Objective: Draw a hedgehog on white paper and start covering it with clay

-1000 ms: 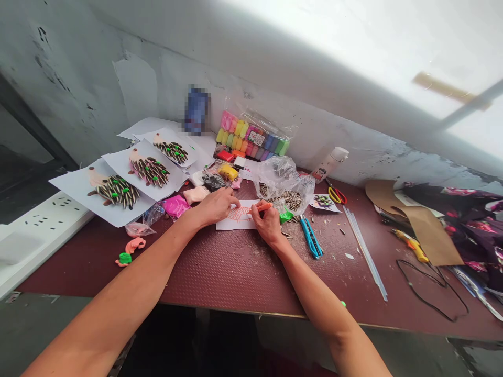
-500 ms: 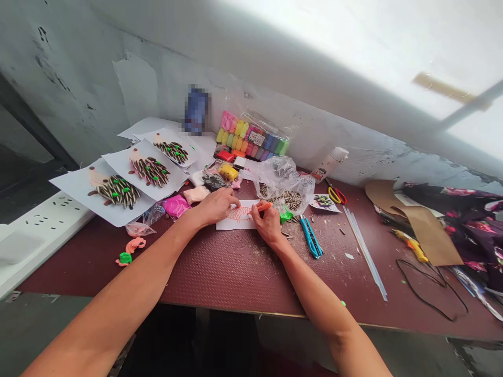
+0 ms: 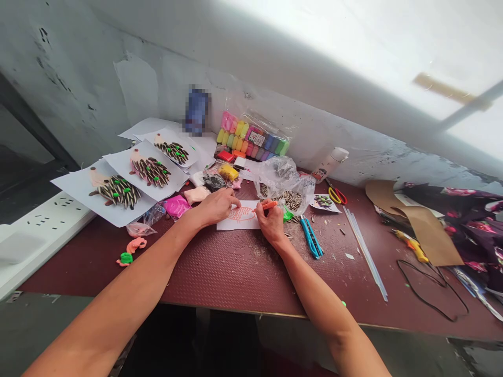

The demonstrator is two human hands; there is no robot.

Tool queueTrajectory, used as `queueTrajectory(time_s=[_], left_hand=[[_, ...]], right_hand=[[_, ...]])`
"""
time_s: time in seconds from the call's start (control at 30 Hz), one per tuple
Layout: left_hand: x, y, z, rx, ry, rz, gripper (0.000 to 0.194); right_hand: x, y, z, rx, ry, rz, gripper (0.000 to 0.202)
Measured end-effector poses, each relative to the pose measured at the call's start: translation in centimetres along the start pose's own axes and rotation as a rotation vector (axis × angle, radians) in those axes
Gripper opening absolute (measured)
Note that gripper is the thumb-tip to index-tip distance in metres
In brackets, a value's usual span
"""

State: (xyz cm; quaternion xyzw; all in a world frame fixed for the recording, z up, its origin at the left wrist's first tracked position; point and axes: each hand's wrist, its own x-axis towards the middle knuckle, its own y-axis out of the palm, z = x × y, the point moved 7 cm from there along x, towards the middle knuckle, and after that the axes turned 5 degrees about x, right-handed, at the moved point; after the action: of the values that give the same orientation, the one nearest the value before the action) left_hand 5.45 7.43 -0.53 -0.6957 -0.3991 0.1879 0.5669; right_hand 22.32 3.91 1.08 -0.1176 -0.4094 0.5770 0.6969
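A small white paper (image 3: 226, 224) lies on the dark red table, bearing an orange drawn oval shape filled with short marks. My right hand (image 3: 271, 222) is closed round an orange marker (image 3: 269, 205), its tip at the right side of the drawing. At the paper's upper left edge rests my left hand (image 3: 220, 206), fingers spread and fingertips on the sheet; it holds nothing. Just beyond my right hand are a plastic bag with striped seeds (image 3: 291, 200) and a green lump of clay (image 3: 287, 214).
Seed-covered hedgehog pictures (image 3: 151, 170) lie at the left, near a white power strip (image 3: 47, 230). Coloured clay packs (image 3: 251, 139) lean on the wall. Rightward are a blue cutter (image 3: 311, 238), scissors (image 3: 337, 195), clear sticks (image 3: 365, 254) and a yellow glue gun (image 3: 416, 248).
My right hand and the marker have shifted slightly to the right, uncovering more of the drawing's right part. My left hand has stayed in place.
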Motion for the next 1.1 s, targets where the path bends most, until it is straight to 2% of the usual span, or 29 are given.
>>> queueTrajectory(time_s=[0.63,1.1], left_hand=[[-0.06,0.01,-0.02,-0.009,-0.006,-0.005,0.037],[-0.03,0.08,-0.08,0.004,-0.01,0.011,0.038]], right_hand=[[-0.05,0.18,-0.2,0.02,-0.001,0.019,0.039],[-0.07,0.55,-0.16,0.023,0.015,0.06,0.03]])
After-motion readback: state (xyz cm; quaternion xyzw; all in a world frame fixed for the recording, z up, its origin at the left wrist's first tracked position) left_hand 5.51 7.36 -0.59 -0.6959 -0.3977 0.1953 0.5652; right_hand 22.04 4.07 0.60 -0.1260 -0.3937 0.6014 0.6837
